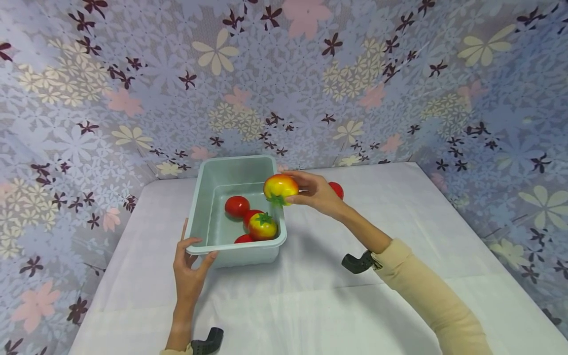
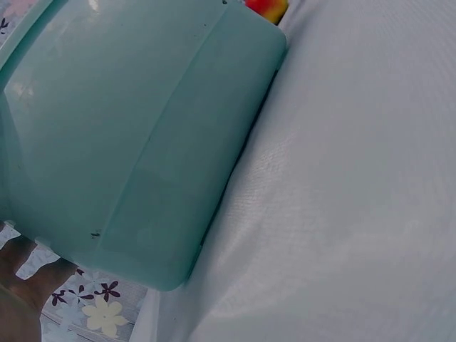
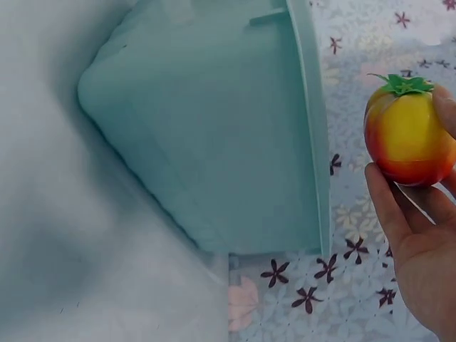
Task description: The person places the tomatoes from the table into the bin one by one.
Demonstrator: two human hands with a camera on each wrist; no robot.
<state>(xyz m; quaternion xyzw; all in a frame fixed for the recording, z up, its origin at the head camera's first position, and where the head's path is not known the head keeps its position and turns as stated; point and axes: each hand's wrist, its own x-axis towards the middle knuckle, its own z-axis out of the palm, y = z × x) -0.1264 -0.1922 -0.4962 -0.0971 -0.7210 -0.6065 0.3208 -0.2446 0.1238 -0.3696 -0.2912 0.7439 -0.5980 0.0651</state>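
My right hand (image 1: 312, 192) holds a yellow-and-red toy tomato (image 1: 280, 188) with green leaves over the right rim of a pale green plastic tub (image 1: 239, 249). In the right wrist view the tomato (image 3: 407, 132) sits between thumb and fingers, its leaves facing up. At the tub's near left corner, my left hand (image 1: 188, 268) grips the rim. Inside lie a red tomato (image 1: 237, 206), a yellow-and-red one (image 1: 262, 227) and other red ones partly hidden by it and by the near wall.
Another red tomato (image 1: 337, 190) is on the white-covered table (image 1: 337, 305), partly hidden behind my right hand. Flower-patterned cloth (image 1: 284, 84) rises behind the table and at both sides. Each wrist wears a black mount, such as the right one (image 1: 357, 263).
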